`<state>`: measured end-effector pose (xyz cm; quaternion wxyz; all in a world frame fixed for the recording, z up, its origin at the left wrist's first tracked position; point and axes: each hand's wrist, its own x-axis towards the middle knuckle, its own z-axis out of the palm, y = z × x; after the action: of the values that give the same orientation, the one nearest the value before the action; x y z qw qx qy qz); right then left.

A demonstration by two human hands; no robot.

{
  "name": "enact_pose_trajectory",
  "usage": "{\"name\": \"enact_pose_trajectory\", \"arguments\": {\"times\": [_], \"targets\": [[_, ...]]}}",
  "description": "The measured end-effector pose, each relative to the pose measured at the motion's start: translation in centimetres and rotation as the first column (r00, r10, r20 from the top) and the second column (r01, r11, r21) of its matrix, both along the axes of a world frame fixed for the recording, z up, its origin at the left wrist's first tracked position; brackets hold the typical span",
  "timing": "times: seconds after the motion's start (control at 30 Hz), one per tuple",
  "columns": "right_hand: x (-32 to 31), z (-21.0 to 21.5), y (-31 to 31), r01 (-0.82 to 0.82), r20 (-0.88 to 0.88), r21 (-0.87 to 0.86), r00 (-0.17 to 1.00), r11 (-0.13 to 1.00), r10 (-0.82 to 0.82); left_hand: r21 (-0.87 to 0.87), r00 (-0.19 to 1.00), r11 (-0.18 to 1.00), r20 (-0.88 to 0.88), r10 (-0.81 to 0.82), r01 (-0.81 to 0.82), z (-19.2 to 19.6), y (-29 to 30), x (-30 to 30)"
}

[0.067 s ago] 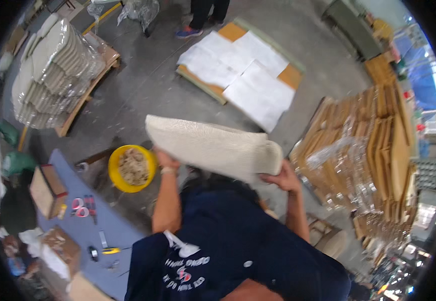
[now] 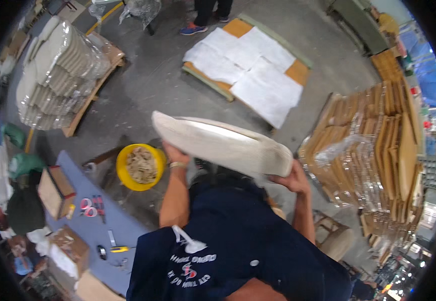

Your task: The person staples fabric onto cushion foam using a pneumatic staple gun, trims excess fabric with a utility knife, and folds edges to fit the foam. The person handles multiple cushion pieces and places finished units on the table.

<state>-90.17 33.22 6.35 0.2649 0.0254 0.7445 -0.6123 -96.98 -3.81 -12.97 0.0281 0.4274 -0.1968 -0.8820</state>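
Observation:
A cream fabric-covered padded panel [image 2: 213,143], long and curved, is held up in front of my body. My left hand [image 2: 176,153] grips its lower edge near the left end, the fingers partly hidden behind it. At the opposite end, my right hand [image 2: 293,179] is closed on the lower right corner, thumb toward me. The panel is tilted, so a paler strip shows along its upper side. Beyond it, white sheets [image 2: 268,90] lie over a low platform [image 2: 298,76] on the floor.
A yellow bucket [image 2: 121,168] of scraps stands left of me. Beside it, a blue-topped table [image 2: 90,231] carries scissors [image 2: 88,206], a yellow-handled tool [image 2: 119,249] and boxes. Wrapped cream panels [image 2: 52,75] are stacked far left, wrapped wooden panels [image 2: 378,150] right. Another person's shoe [image 2: 194,29] shows at the top.
The panel has tilted in my hands, its broad face turning away and its upper side coming into sight. Both hands keep their grip. The whole view has shifted slightly.

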Motion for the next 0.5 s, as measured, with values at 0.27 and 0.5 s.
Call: {"name": "enact_pose_trajectory", "arguments": {"times": [0.27, 0.5], "targets": [[-1.0, 3.0, -0.2, 0.104, -0.458, 0.168, 0.889, 0.98, -0.016, 0.135, 0.929, 0.979, -0.358, -0.093, 0.151, 5.6, 11.3, -16.2], [5.2, -1.2, -5.6, 0.632, -0.557, 0.443, 0.75, 0.637, -0.357, 0.204, 0.724, 0.816, -0.607, -0.328, 0.541, 9.3, 18.6, -27.4]]}}
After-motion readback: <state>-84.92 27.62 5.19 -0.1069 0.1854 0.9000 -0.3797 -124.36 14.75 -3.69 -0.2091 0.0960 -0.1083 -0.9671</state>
